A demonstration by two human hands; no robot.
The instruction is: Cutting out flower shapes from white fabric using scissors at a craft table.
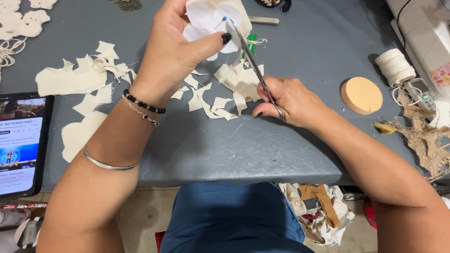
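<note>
My left hand (171,54) grips a cream fabric piece (225,9) with a white paper pattern (208,23) pinned on it by a blue-headed pin (224,19), held up over the grey table (211,140). My right hand (290,100) holds metal scissors (251,56), whose blades point up to the right edge of the fabric piece. Several cream fabric scraps (234,84) lie on the table below both hands.
A tablet (21,145) with a lit screen rests at the left edge. More cream cutouts (70,79) lie at the left. A round tan disc (361,95), a spool of white cord (396,67), burlap (424,136) and a white sewing machine (424,33) stand at the right.
</note>
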